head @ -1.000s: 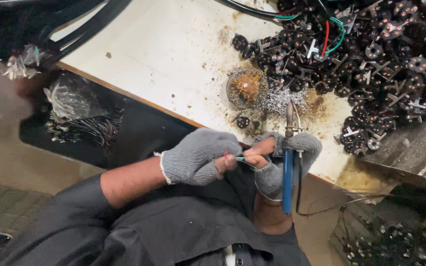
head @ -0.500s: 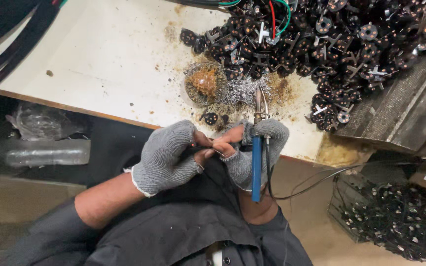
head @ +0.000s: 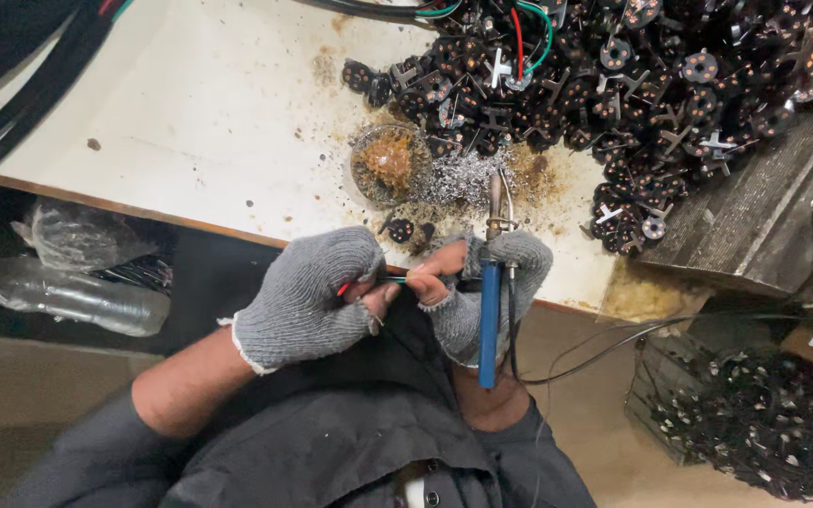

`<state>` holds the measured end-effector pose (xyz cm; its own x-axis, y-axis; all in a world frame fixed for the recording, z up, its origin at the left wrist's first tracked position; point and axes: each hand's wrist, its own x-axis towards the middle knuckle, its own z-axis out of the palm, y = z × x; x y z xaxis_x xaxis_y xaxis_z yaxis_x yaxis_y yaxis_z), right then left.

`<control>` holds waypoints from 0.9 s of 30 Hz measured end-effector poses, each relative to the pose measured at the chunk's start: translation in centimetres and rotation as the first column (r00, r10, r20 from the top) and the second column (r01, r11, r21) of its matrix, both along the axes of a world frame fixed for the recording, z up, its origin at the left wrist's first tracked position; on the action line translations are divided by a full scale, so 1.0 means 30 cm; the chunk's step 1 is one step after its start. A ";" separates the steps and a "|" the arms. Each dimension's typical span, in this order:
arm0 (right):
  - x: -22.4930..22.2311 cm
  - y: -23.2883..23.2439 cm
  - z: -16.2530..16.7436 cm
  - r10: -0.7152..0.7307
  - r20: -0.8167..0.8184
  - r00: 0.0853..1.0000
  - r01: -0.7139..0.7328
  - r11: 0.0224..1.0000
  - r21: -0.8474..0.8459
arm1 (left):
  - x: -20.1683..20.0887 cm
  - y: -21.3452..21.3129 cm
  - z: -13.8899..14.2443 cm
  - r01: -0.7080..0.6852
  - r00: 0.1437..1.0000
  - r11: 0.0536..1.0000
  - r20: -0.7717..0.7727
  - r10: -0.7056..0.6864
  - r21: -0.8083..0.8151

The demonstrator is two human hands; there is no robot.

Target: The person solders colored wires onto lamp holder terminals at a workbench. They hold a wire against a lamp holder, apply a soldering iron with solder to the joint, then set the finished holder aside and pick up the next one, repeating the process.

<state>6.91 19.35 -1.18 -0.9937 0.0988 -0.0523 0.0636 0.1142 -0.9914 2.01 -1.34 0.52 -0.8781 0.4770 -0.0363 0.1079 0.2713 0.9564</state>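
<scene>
At the near edge of the stained white table [head: 190, 122], both of the person's hands meet just off the tabletop, over the lap. The left hand [head: 308, 296], in a grey knitted fingerless glove, is pressed together round a thin red and green wire [head: 369, 280], pinching it between thumb and fingertips. The right hand [head: 486, 282], gloved the same way, is curled round a blue-handled soldering iron [head: 489, 320] whose metal tip points up toward the table, while its bare finger ends pinch the other end of that wire; what exactly sits at the joint is too small to tell.

Just beyond the iron's tip lie a heap of silvery solder scraps [head: 458, 179] and a small round dish of amber-brown flux [head: 388, 162], ringed by brown spatter. Behind them a large pile of small black round parts with metal prongs [head: 613, 85] fills the far right of the table, and more of the same fill a dark bin [head: 755, 414] down at the right.

As I judge it, one wire is in hand being prepared, and no part is yet joined to it; the big pile suggests most of the work is left.
</scene>
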 end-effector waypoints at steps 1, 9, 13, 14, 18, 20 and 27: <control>0.002 0.000 -0.003 -0.009 -0.003 1.000 0.009 1.000 -0.011 | 0.004 0.006 -0.003 -0.023 0.998 0.999 0.051 0.021 0.039; -0.001 0.017 0.006 0.054 0.006 0.999 -0.054 0.997 0.055 | -0.005 0.005 0.014 -0.050 0.998 0.995 0.038 0.047 0.084; -0.004 0.005 0.052 0.052 0.047 0.998 -0.050 0.998 -0.043 | -0.003 0.006 0.023 -0.102 0.995 0.982 0.039 0.097 0.157; -0.006 -0.003 0.058 0.040 0.001 0.999 -0.039 0.997 -0.068 | -0.003 0.003 0.025 -0.104 0.994 0.979 0.039 0.098 0.176; 0.000 -0.022 0.057 0.008 -0.084 0.996 -0.018 0.993 -0.121 | 0.007 -0.005 0.033 -0.101 0.994 0.978 -0.014 0.106 0.180; 0.010 -0.019 0.049 0.041 -0.055 0.998 -0.042 0.999 -0.031 | 0.014 -0.009 0.035 -0.096 0.994 0.976 -0.035 0.105 0.195; 0.085 -0.069 0.023 0.015 -0.159 0.987 -0.018 1.000 -0.015 | 0.078 -0.076 0.031 -0.068 0.981 0.996 -0.176 0.076 0.053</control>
